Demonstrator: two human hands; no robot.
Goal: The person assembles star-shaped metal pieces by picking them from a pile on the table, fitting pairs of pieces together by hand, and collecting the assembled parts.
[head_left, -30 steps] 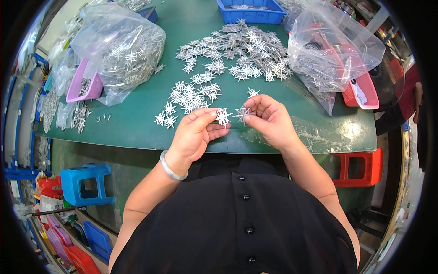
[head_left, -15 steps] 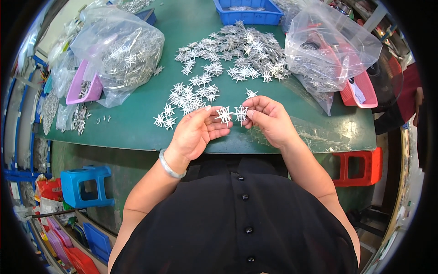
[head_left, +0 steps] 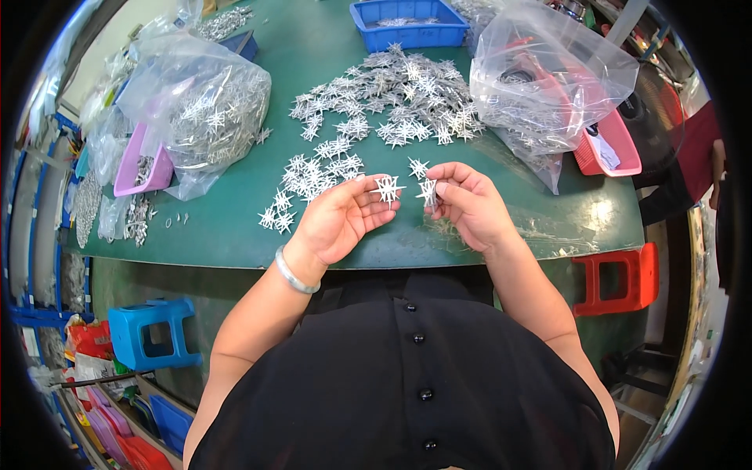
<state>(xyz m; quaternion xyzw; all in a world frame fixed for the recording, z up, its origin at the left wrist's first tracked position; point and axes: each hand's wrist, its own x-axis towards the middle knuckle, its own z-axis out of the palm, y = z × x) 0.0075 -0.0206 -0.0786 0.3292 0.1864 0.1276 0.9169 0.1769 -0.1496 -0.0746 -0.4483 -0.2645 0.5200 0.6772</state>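
Over the near edge of the green table [head_left: 235, 227], both of my hands hold small silver spiky metal pieces. My left hand [head_left: 337, 219], with a pale bangle at the wrist, pinches one spiky piece [head_left: 387, 189] between thumb and fingers; its other fingers curl loosely, palm up. In the fingertips of my right hand [head_left: 474, 207] is another spiky piece [head_left: 428, 194], turned partly edge-on. A gap separates the two pieces. Just beyond my right fingertips lies a single spiky piece [head_left: 418, 168]. More lie in a loose cluster [head_left: 309, 178] beyond my left hand.
A large heap of spiky pieces [head_left: 399, 90] spreads behind my hands. Filled clear bags stand left [head_left: 211, 110] and right [head_left: 525, 110], beside a purple basket [head_left: 160, 171] and a pink basket [head_left: 623, 149]. A blue tray [head_left: 415, 35] sits at the back. A person [head_left: 697, 164] is at far right.
The two spiky pieces were side by side, nearly touching; now they are apart. My right hand has shifted slightly right and turned its piece. The whole view has shifted a little.
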